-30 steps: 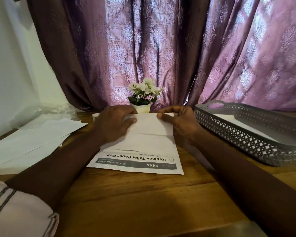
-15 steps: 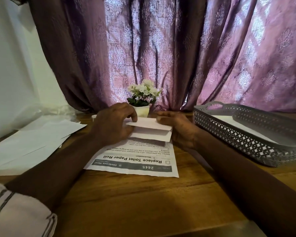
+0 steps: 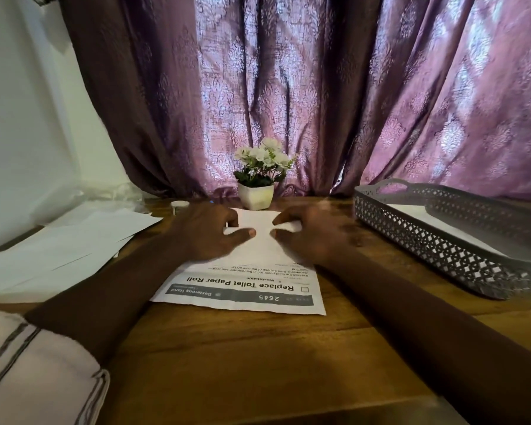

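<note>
A printed sheet (image 3: 242,286), headed "Replace Toilet Paper Roll" and numbered 2645, lies flat on the wooden table (image 3: 258,363) with its text upside down to the viewer. Its far end sits just in front of a small white flower pot (image 3: 256,196). Both hands are at that far end. The left hand (image 3: 206,234) pinches the paper's left edge between thumb and curled forefinger. The right hand (image 3: 316,234), blurred, pinches the right edge the same way, and white paper shows between the 2 hands. A grey lattice tray (image 3: 442,240) holding a white sheet stands to the right. Loose white papers (image 3: 59,250) lie to the left, and a purple curtain (image 3: 288,87) hangs behind.
</note>
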The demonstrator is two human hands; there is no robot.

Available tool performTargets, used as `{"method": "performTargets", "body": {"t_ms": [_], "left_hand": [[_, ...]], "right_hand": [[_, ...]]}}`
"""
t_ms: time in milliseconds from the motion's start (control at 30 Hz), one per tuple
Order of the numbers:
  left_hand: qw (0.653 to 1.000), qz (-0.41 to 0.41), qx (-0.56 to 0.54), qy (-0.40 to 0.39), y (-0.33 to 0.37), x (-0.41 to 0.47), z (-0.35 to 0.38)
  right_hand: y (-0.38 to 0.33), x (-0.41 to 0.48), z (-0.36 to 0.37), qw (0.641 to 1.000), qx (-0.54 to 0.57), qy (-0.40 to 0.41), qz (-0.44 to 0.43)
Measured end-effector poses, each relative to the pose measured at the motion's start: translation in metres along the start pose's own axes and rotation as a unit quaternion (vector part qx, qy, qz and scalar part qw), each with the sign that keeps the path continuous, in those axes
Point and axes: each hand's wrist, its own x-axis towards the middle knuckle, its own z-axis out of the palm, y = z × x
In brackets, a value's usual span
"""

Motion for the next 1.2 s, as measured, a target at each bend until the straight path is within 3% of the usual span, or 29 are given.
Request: {"method": "performTargets", "body": {"t_ms": [67,233,367,500,600,733,1000,1100,1200], "left_hand": [[0.999,-0.017,0.024,-0.032,-0.004,-0.002,0.006],[0.998,-0.045,-0.024,-0.047,-0.005,-0.006,-0.005],[0.977,-0.199,-0.055,-0.049,-0.035,-0.014,-0.03],[0.931,-0.347,0.086,-0.075,-0.078,-0.035,-0.032],[0.906,-0.405,0.08,-0.094,-0.094,-0.045,-0.025],[0.918,-0.38,0.106,-0.035,-0.09,-0.044,-0.023],[0.926,-0.357,0.122,0.002,-0.083,-0.042,-0.026],[0.923,-0.333,0.17,0.091,-0.068,-0.04,-0.039],[0.933,-0.255,0.15,0.204,-0.035,-0.029,-0.059]], "right_hand": [[-0.009,-0.005,0.004,0.988,-0.139,0.007,-0.071],[-0.029,-0.003,0.026,0.977,-0.091,-0.123,-0.15],[-0.026,0.001,0.031,0.975,-0.103,-0.145,-0.134],[-0.025,0.0,0.03,0.977,-0.082,-0.148,-0.13],[-0.026,-0.001,0.03,0.978,-0.072,-0.148,-0.129],[-0.026,-0.003,0.027,0.977,-0.072,-0.148,-0.134],[-0.02,0.002,0.031,0.977,-0.073,-0.14,-0.145],[-0.022,0.001,0.03,0.98,-0.064,-0.115,-0.152],[-0.032,-0.002,0.025,0.988,0.048,-0.057,-0.137]]}}
